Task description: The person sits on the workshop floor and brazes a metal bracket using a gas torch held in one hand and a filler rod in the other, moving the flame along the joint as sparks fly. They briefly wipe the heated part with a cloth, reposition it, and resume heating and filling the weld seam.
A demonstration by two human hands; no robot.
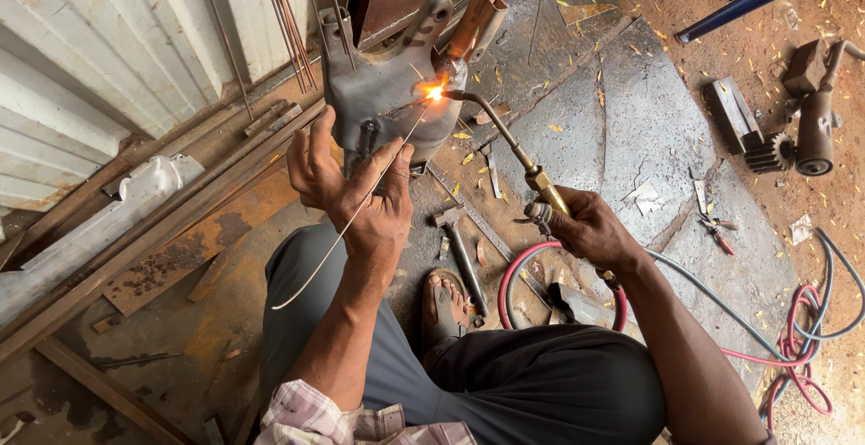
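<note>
At grey metal casting (383,94) | left hand (356,188) pinches filler rod (360,206) | right hand (590,229) grips torch (505,139)

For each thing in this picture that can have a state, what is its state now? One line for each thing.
Gas torch: lit, tip at the glowing spot.
Filler rod: thin, its far end at the glow.
Grey metal part: upright, glowing orange at one spot.
Left hand: pinching the rod, fingers spread.
Right hand: closed around the torch handle.
Hammer: lying flat, untouched.
Red and grey hoses: loosely coiled on the ground.
</note>
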